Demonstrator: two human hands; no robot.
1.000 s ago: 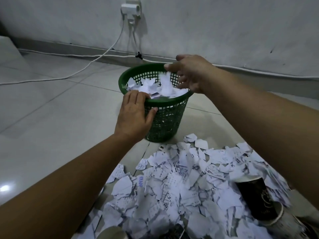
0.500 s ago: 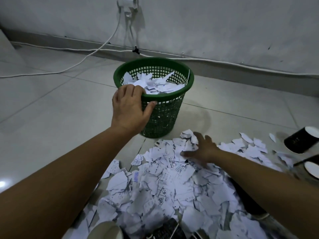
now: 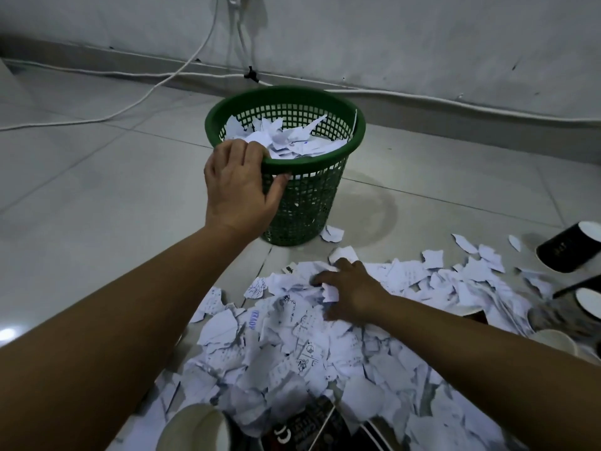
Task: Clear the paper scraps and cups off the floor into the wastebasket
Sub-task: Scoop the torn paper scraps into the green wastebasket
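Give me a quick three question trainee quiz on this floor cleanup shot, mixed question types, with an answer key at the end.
1. True or false: the green wastebasket already has paper scraps inside it.
2. Multiple choice: what is the left hand doing? A) lifting a cup B) gripping the wastebasket rim C) resting flat on the floor
3. Short answer: where is the right hand, and what are its fingers closing on?

Key
1. True.
2. B, fingers over the rim, thumb on the outer mesh.
3. At the far edge of the paper scraps on the floor, pinching up some of the torn paper.
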